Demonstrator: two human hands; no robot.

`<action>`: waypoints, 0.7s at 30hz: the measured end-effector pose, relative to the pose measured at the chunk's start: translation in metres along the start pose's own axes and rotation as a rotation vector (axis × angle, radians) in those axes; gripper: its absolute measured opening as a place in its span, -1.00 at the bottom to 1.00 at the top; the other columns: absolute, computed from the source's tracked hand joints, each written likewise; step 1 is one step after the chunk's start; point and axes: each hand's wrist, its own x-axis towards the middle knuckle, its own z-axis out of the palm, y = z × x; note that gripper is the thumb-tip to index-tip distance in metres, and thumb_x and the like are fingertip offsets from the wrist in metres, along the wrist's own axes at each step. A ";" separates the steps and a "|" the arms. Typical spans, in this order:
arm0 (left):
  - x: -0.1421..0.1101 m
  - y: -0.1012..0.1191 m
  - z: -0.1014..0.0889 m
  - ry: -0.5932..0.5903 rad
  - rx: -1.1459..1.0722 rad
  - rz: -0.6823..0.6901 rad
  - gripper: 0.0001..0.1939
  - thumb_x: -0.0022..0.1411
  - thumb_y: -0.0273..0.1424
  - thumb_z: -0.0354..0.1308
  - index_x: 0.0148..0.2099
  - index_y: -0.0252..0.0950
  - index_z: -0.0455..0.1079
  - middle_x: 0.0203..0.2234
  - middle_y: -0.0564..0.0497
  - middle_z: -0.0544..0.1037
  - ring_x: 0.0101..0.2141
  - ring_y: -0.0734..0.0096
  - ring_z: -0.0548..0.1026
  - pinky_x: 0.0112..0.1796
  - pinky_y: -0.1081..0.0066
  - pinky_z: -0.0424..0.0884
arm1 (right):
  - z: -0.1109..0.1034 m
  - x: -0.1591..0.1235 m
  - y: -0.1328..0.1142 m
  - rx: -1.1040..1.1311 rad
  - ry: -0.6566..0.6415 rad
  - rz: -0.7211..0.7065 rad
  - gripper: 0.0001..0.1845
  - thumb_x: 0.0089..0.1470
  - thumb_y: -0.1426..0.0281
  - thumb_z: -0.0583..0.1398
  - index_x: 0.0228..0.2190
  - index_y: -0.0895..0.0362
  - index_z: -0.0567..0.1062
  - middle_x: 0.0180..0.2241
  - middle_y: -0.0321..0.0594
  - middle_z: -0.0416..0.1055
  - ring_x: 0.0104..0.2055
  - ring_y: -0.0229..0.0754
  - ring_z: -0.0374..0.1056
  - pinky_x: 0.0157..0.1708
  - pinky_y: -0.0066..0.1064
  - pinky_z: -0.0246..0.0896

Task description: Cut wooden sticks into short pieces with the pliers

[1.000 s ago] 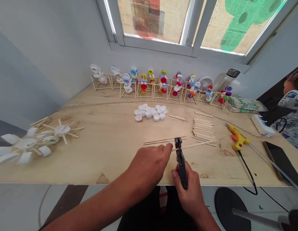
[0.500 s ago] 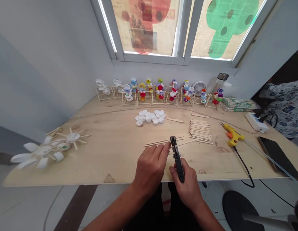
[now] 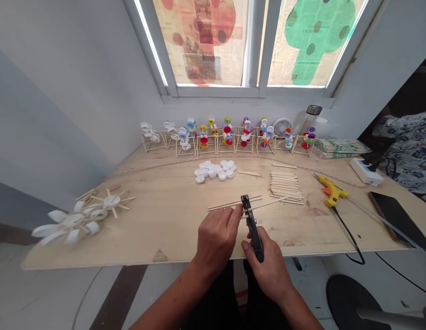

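Observation:
My right hand [image 3: 268,261] is closed around the handles of black pliers [image 3: 253,231], whose head points away from me. A thin wooden stick [image 3: 270,202] runs through the pliers' jaws and sticks out to the right. My left hand [image 3: 217,233] pinches this stick close to the left side of the jaws; its fingertips are partly hidden. Two more long sticks [image 3: 222,204] lie on the table just beyond my left knuckles. Right of the pliers lies a stack of short cut sticks [image 3: 284,184], reached by the end of the held stick.
White bottle caps [image 3: 212,173] lie mid-table. Behind them stand several stick frames with coloured cap wheels [image 3: 227,133]. White wheel pieces [image 3: 73,221] lie at left. A yellow glue gun [image 3: 333,190], phone [image 3: 393,213] and power strip [image 3: 366,172] are at right. A person's patterned sleeve [image 3: 405,142] shows.
The view has shifted slightly. My hands, the pliers and the stick keep nearly the same position, with the grip unchanged.

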 end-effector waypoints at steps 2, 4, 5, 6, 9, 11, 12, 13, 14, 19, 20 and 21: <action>-0.002 -0.003 0.000 0.011 -0.003 0.036 -0.78 0.19 -0.55 -0.03 -0.08 -0.43 0.27 -0.51 -0.03 0.45 -0.42 0.40 0.43 -0.43 0.44 0.27 | 0.000 -0.002 -0.001 0.006 -0.006 0.000 -0.85 0.04 0.29 0.06 -0.37 0.11 0.31 -0.51 -0.28 0.39 -0.50 -0.20 0.30 -0.47 -0.44 0.11; -0.003 -0.006 -0.001 0.012 -0.017 0.059 -0.79 0.20 -0.53 -0.03 -0.10 -0.42 0.27 -0.53 -0.01 0.43 -0.44 0.42 0.42 -0.44 0.46 0.26 | 0.000 -0.003 -0.002 0.017 -0.005 -0.001 -0.85 0.04 0.29 0.06 -0.36 0.11 0.31 -0.50 -0.29 0.39 -0.49 -0.20 0.30 -0.47 -0.44 0.11; -0.003 -0.008 -0.001 0.011 -0.024 0.065 -0.80 0.20 -0.52 -0.03 -0.12 -0.40 0.28 -0.54 0.00 0.42 -0.45 0.44 0.42 -0.45 0.46 0.25 | 0.000 -0.004 -0.003 0.024 -0.002 -0.003 -0.84 0.04 0.29 0.06 -0.35 0.11 0.32 -0.50 -0.29 0.39 -0.50 -0.20 0.30 -0.48 -0.44 0.11; -0.003 -0.009 -0.001 0.009 -0.027 0.068 -0.82 0.21 -0.51 -0.04 -0.14 -0.37 0.29 -0.55 0.02 0.41 -0.47 0.45 0.40 -0.47 0.47 0.24 | 0.000 -0.005 -0.004 0.029 0.001 -0.004 -0.84 0.05 0.28 0.05 -0.35 0.11 0.32 -0.50 -0.29 0.38 -0.50 -0.21 0.30 -0.49 -0.44 0.11; -0.001 -0.010 -0.002 -0.002 0.000 0.092 -0.84 0.22 -0.49 -0.07 -0.20 -0.33 0.32 -0.56 0.04 0.39 -0.52 0.48 0.36 -0.50 0.46 0.19 | 0.001 -0.005 -0.006 0.036 0.001 0.009 -0.84 0.05 0.28 0.05 -0.36 0.11 0.32 -0.54 -0.32 0.35 -0.53 -0.22 0.28 -0.52 -0.45 0.10; 0.002 -0.009 -0.003 -0.019 0.040 0.104 -0.83 0.23 -0.49 -0.08 -0.19 -0.34 0.32 -0.54 0.02 0.41 -0.51 0.46 0.34 -0.48 0.43 0.19 | 0.002 -0.005 -0.007 0.039 -0.002 0.024 -0.84 0.05 0.28 0.05 -0.37 0.10 0.31 -0.55 -0.34 0.34 -0.53 -0.22 0.27 -0.52 -0.46 0.10; 0.004 -0.008 -0.004 -0.029 0.058 0.103 -0.82 0.23 -0.50 -0.09 -0.19 -0.35 0.32 -0.54 0.00 0.41 -0.50 0.44 0.34 -0.46 0.41 0.20 | 0.002 -0.005 -0.008 0.041 -0.002 0.029 -0.84 0.05 0.27 0.05 -0.37 0.10 0.31 -0.55 -0.33 0.34 -0.53 -0.22 0.28 -0.52 -0.46 0.10; 0.005 -0.006 -0.006 -0.040 0.073 0.092 -0.82 0.23 -0.50 -0.09 -0.18 -0.37 0.31 -0.53 -0.01 0.42 -0.49 0.42 0.35 -0.43 0.39 0.21 | 0.003 -0.005 -0.009 0.041 -0.002 0.032 -0.84 0.05 0.27 0.05 -0.37 0.10 0.31 -0.54 -0.32 0.36 -0.52 -0.21 0.29 -0.51 -0.45 0.10; 0.006 -0.005 -0.007 -0.048 0.085 0.074 -0.82 0.22 -0.51 -0.08 -0.19 -0.37 0.32 -0.54 -0.01 0.42 -0.48 0.40 0.35 -0.39 0.36 0.21 | 0.003 -0.004 -0.009 0.038 0.000 0.035 -0.84 0.05 0.27 0.05 -0.37 0.10 0.31 -0.53 -0.31 0.37 -0.51 -0.21 0.30 -0.51 -0.45 0.10; 0.008 0.000 -0.012 -0.060 0.130 -0.006 -0.82 0.23 -0.52 -0.08 -0.22 -0.36 0.34 -0.56 0.01 0.41 -0.45 0.38 0.35 -0.29 0.28 0.19 | 0.005 -0.003 -0.009 0.001 0.029 0.034 -0.85 0.04 0.29 0.06 -0.37 0.10 0.33 -0.50 -0.28 0.42 -0.48 -0.18 0.34 -0.51 -0.45 0.09; 0.007 0.000 -0.011 -0.056 0.132 0.001 -0.82 0.23 -0.52 -0.08 -0.21 -0.36 0.34 -0.57 0.01 0.41 -0.48 0.40 0.34 -0.34 0.32 0.19 | 0.005 -0.003 -0.009 -0.005 0.035 0.030 -0.85 0.04 0.29 0.06 -0.36 0.10 0.33 -0.50 -0.28 0.42 -0.48 -0.17 0.35 -0.51 -0.45 0.09; 0.006 0.000 -0.010 -0.048 0.133 0.013 -0.83 0.22 -0.52 -0.08 -0.21 -0.37 0.34 -0.58 0.02 0.40 -0.51 0.41 0.33 -0.40 0.35 0.17 | 0.004 -0.003 -0.009 -0.009 0.037 0.025 -0.84 0.04 0.28 0.06 -0.35 0.10 0.33 -0.51 -0.28 0.42 -0.48 -0.16 0.35 -0.51 -0.45 0.09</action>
